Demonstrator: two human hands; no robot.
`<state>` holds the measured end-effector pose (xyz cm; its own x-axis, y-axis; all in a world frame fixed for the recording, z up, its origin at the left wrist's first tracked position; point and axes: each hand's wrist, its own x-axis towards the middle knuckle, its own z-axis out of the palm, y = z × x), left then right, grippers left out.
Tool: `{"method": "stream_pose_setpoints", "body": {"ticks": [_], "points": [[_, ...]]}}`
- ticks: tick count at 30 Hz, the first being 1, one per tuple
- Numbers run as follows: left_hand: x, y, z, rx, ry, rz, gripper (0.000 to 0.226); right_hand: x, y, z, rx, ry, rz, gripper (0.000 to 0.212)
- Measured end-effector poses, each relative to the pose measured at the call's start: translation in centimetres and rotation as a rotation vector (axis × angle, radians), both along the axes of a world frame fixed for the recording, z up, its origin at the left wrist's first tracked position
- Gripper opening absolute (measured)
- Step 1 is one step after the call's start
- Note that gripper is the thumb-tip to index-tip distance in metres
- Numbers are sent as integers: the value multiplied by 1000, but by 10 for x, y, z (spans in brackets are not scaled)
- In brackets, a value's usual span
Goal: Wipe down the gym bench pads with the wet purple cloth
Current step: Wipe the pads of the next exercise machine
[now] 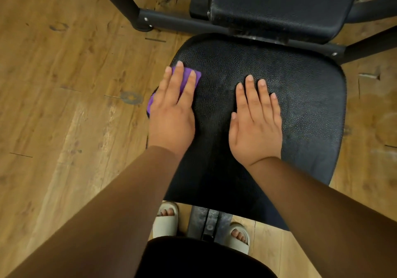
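the left grip (171, 114) lies flat on the purple cloth (186, 74), fingers straight and close together, palm down. it presses the cloth rather than pinching it. the cloth sits at the far left corner of the seat pad (300, 106); a strip of purple shows between and beyond the fingertips, and another bit pokes out past the pad's left edge beside the heel of the hand. most of the cloth is hidden under the palm.

the right grip (256, 125) rests bare on the middle of the same pad, well apart from the cloth, fingers straight and slightly spread, holding nothing. both arms wear long brown sleeves (107, 213) that reach to the wrists.

the seat pad is black with a pebbled texture, and dull streaks show across its right half. just beyond its far edge stands the back pad (279, 5), also black, tilted up and away from the camera. a black metal frame (171, 20) runs behind the two pads, with one leg set on the wooden floor (64, 84) at the upper left.

below the near edge of the seat, a dark metal beam (206, 224) runs toward the person — a pale open-toed slipper (165, 219) stands on either side of it.
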<state>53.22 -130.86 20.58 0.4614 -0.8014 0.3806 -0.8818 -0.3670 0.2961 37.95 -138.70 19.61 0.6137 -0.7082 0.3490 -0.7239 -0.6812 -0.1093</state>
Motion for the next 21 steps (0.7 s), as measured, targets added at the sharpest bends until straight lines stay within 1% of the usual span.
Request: {"method": "stream_pose_setpoints", "body": {"ticks": [1, 2, 5, 6, 8, 10, 11, 12, 14, 16, 17, 18, 21], "points": [[-11, -2, 0, -11, 30, 4, 56, 0, 0, 0, -3, -6, 0, 55], [-23, -3, -2, -3, 44, -44, 56, 0, 0, 0, -9, -13, 0, 55], [-32, 2, -6, 77, 2, -275, 54, 0, -1, -1, -15, -20, 2, 55], [-23, 3, -5, 78, -15, -276, 53, 0, -1, -1, -14, -24, 5, 55], [-3, 2, -4, 28, -29, -144, 53, 0, -1, -1, -14, -32, 10, 55], [3, -2, -2, -25, 2, 2, 53, -1, 0, -1, -9, -26, 11, 55], [-4, -4, -2, -37, 10, 28, 54, -1, -1, 0, -7, -26, 12, 55], [-13, -5, -3, -31, 5, 10, 54, -1, -1, 0, -5, -26, 14, 55], [-33, 0, -7, 29, -29, -165, 53, -1, -1, 0, 3, -26, 15, 55], [-34, 10, -10, 87, -52, -359, 51, -1, -1, -1, 1, -27, 17, 55], [-24, 15, -10, 84, -52, -374, 50, -1, -1, -1, -4, -26, 17, 56], [-12, 19, -11, 67, -51, -328, 50, -1, -1, -1, -9, -26, 18, 56], [9, 26, -10, 7, -46, -93, 52, -1, 0, -1, -25, -25, 20, 55]]}}
